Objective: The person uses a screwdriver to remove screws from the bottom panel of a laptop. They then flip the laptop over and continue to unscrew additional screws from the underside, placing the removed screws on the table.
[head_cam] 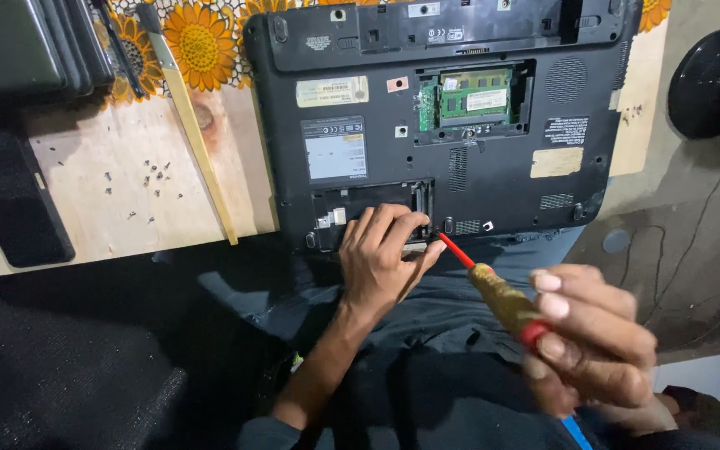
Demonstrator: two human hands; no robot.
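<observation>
My right hand [597,333] grips a screwdriver [493,287], tip at the upturned laptop [460,175] at centre frame; left hand [385,258] fingers curl into its open bay. Covers are off, loose screws [147,179] left; more remain.

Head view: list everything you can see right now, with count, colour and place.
laptop: one, black, upside down at centre, open bay at its near edge
memory module: one, green, in the laptop's open upper slot
screwdriver: one, red shaft, amber handle, tip at the laptop's near edge
wooden strip: one, pale, lying diagonally left of the laptop
loose screws: several, small, dark, on the wooden board at left
sunflower cloth: one, yellow and orange, top left
round object: one, black, far right
left hand: fingers at the open bay
right hand: grips the screwdriver handle
</observation>
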